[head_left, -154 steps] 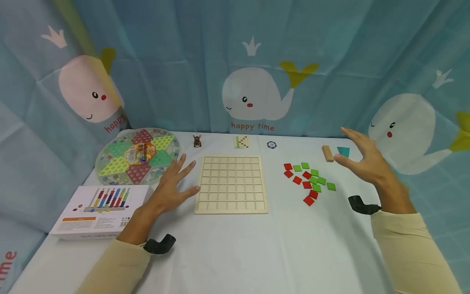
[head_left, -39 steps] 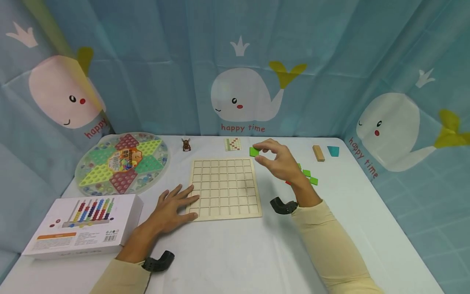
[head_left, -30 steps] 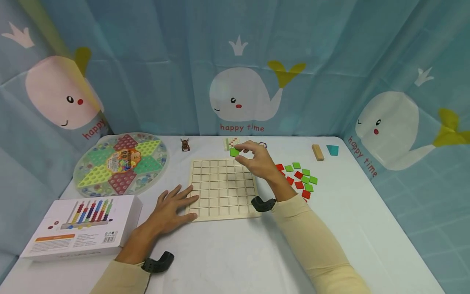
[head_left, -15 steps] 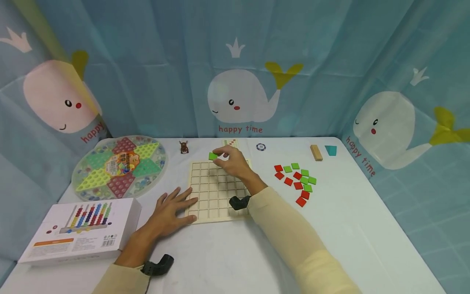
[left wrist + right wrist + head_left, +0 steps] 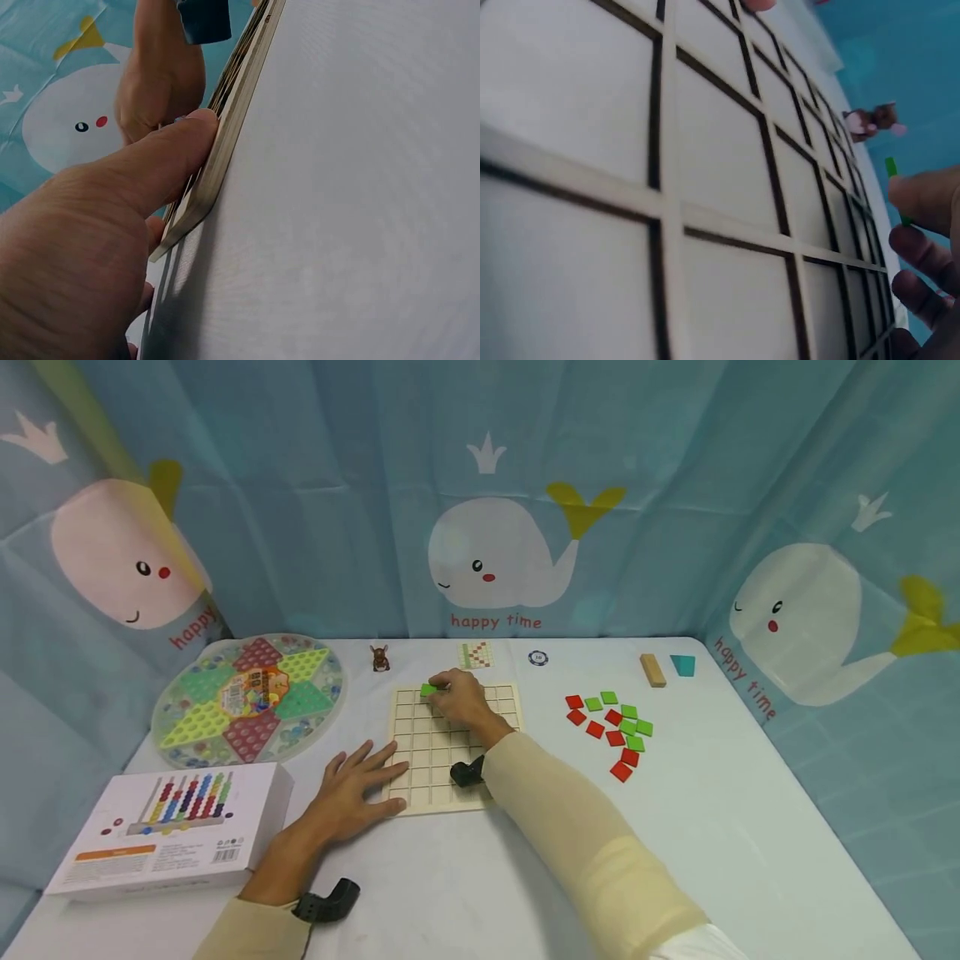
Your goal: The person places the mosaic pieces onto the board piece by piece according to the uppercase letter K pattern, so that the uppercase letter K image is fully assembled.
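Note:
My right hand (image 5: 462, 697) pinches a green square tile (image 5: 428, 690) close over the far row of the wooden grid board (image 5: 438, 774). In the right wrist view the tile (image 5: 892, 168) stands on edge between thumb and fingers. Spread fingers of my left hand (image 5: 351, 791) rest along the board's left edge; in the left wrist view the thumb (image 5: 169, 154) lies on the board's rim (image 5: 238, 116). Right of the board lie several loose red tiles (image 5: 615, 738) and green tiles (image 5: 644, 727) on the white table.
A pattern card (image 5: 476, 654), a poker chip (image 5: 537, 657) and a small brown figurine (image 5: 380, 658) stand behind the board. Left are a Chinese checkers board (image 5: 251, 693) and an abacus box (image 5: 168, 827). A wooden block (image 5: 652, 670) and a teal piece (image 5: 683, 665) lie back right.
The right hand has picked up a green tile, carried it left across the board and lowered it toward the far row. The left hand has come down onto the board's left edge.

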`<state>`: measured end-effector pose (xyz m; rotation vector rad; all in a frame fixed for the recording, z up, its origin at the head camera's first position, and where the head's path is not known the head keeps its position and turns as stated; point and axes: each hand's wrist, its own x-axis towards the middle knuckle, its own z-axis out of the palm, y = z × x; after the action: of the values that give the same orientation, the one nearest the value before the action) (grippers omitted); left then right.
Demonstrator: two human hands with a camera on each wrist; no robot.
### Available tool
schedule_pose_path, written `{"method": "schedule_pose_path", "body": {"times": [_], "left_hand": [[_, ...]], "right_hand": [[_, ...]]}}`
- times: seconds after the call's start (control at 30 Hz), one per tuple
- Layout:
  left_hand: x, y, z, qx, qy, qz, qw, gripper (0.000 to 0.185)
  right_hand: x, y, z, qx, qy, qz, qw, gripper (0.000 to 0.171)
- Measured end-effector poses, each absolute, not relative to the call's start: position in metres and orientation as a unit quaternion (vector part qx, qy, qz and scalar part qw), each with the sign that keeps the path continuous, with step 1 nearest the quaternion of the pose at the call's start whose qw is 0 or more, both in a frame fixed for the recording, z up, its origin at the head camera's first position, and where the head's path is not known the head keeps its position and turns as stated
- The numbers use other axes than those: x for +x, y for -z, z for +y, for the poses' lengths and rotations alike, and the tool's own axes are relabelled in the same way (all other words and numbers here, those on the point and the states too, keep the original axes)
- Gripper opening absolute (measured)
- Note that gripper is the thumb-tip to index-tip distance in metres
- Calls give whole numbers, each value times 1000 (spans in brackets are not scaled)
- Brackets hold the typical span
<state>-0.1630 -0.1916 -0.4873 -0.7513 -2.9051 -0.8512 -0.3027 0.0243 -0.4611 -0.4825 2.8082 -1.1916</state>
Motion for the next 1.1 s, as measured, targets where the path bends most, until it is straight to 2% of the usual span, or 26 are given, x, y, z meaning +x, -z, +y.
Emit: {"method": "schedule_pose_path", "body": {"times": [0.5,0.77,0.97,1.1], "left_hand": [[-158,488,-192,-241,268,-933,10,60],[-160,486,-195,-242,268,-932,17,59],[-161,489,-194,-241,274,-931,17,60],[-163,489,-192,-242,276,-930,15,60]], "right_hand": [[-303,461,6,-121,260,957,33,29],[-306,457,6,-127,274,952,50,37],[-302,441,22,-154,371,913,71,44],[-290,422,41,-180,423,885,66,44]]}}
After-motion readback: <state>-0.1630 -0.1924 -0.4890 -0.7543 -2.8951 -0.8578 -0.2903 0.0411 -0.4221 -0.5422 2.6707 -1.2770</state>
